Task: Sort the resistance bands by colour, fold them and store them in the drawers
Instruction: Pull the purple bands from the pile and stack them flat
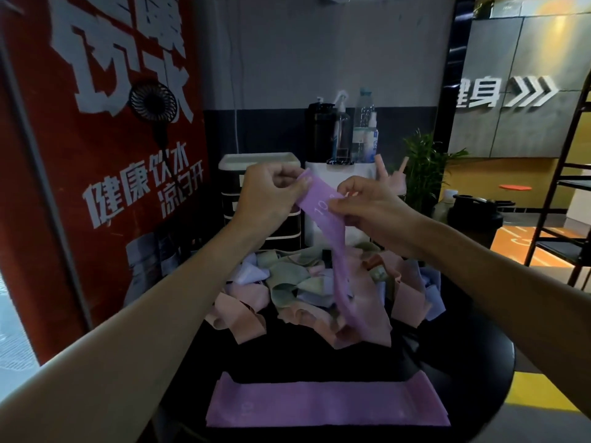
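Both hands' (265, 193) (367, 209) fingers (295, 186) pinch a purple band (338, 251) over the black table (287, 356) beside a red poster (105, 174).

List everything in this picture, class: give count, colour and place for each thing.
held band: one, purple, raised over the pile
flat band: at least one, purple, near table edge
band pile: many, pink, green, lavender, mid-table
table: one, black, under the bands
drawer unit: one, black and white, behind the pile
bottles: several, clear and dark, right of the drawers
fan: one, black, against red poster
plant: one, green, right of bottles
left hand: one, pinching held band's top
right hand: one, pinching it lower
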